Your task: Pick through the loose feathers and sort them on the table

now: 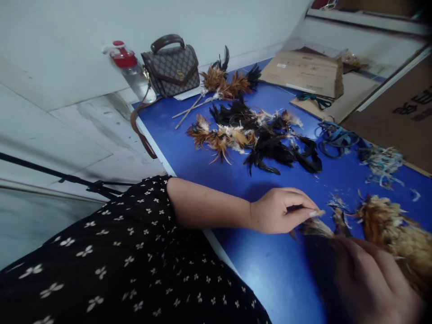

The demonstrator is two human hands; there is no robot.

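While the left hand [280,210] pinches a feather tuft [315,226] near the table's [270,270] front edge, the right hand [367,279] lies blurred beside it, grip unclear. Best keep that pinch low on the quills, so nothing slips toward the pile [256,135] mid-table.

Handbag [172,67] behind feathers [253,135] on table [270,265]

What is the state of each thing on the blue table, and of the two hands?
Left hand: fingers pinched on a small feather.
Right hand: blurred, resting by the brown feather bunch.
Handbag: closed, upright.
Water bottle: capped, leaning.
Loose feathers: lying scattered on the table.
Cardboard box: flat, closed.
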